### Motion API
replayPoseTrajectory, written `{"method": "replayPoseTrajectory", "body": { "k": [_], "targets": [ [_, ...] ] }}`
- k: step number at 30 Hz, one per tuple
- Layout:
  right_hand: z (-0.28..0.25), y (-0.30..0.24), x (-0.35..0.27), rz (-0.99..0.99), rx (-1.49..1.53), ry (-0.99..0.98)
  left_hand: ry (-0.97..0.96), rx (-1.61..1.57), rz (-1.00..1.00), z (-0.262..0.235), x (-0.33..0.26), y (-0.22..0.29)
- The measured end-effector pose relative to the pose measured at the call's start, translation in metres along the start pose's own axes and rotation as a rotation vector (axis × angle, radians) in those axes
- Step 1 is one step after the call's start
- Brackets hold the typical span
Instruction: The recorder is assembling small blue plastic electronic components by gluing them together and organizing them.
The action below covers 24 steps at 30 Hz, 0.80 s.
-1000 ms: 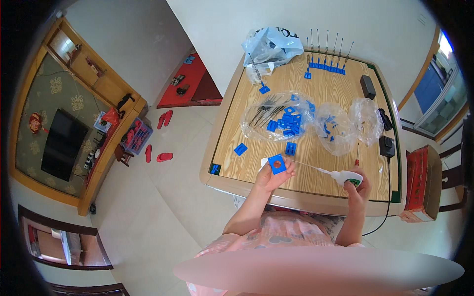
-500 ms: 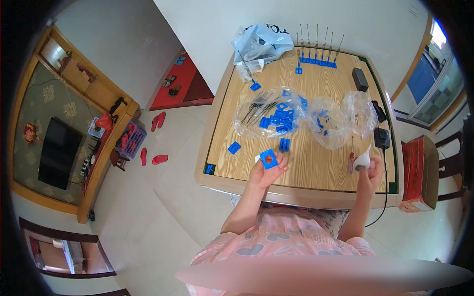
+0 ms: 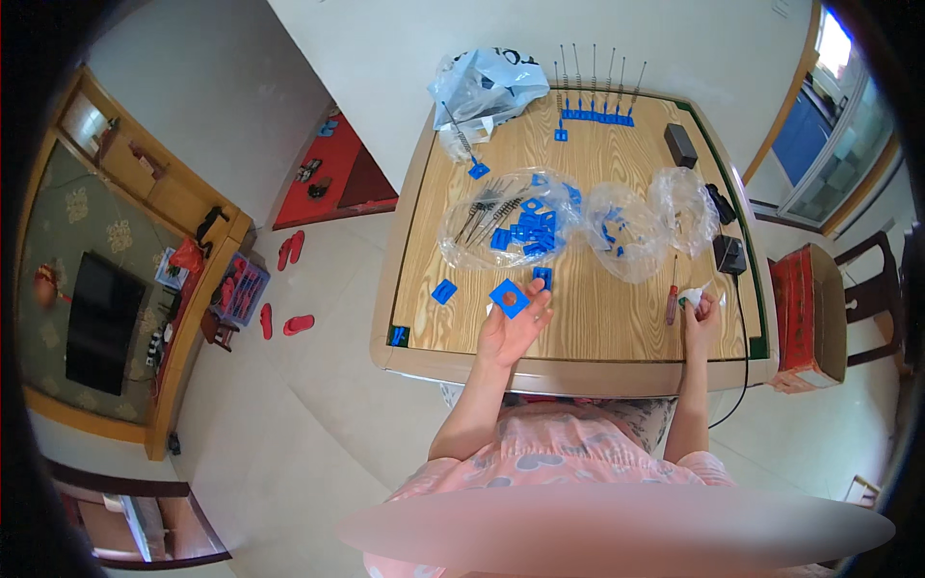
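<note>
Holding: left hand (image 3: 508,330), palm up with fingers loosely spread, carries a flat blue square plate (image 3: 508,298) with a centre hole on its fingertips, low centre of the frame.
Right hand: right hand (image 3: 700,313) pinches a small white tube (image 3: 690,297); a second ago it held it lower, so it has drawn back from the plate.
Beside it: red-handled screwdriver (image 3: 672,303).
Beyond: crinkly clear bags (image 3: 501,223) of blue plastic pieces and springs on the wood-grain tabletop (image 3: 597,318).
</note>
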State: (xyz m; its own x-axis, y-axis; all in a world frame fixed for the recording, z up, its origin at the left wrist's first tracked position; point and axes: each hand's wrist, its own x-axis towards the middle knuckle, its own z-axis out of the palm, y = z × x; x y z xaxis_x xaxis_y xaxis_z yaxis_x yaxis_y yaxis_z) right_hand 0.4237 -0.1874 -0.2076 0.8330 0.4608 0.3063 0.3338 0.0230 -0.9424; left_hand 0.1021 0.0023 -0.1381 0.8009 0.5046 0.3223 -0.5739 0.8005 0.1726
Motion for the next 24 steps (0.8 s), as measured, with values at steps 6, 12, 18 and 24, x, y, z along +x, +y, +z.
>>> {"method": "replayPoseTrajectory", "body": {
  "k": [6,12,18,24],
  "targets": [
    [0.004,-0.003,-0.002,-0.053,0.016,0.012,0.097,0.023,0.017,0.008,0.006,-0.005],
    [0.006,-0.005,0.005,0.065,-0.125,0.058,0.107,0.105,0.026,-0.001,0.001,-0.002],
    [0.016,-0.052,-0.009,-0.159,-0.272,0.291,0.095,0.081,-0.008,0.012,0.007,-0.007],
    [0.071,-0.16,-0.068,0.382,0.609,-0.324,0.044,0.096,-0.066,0.014,0.013,-0.024]
  ]
}}
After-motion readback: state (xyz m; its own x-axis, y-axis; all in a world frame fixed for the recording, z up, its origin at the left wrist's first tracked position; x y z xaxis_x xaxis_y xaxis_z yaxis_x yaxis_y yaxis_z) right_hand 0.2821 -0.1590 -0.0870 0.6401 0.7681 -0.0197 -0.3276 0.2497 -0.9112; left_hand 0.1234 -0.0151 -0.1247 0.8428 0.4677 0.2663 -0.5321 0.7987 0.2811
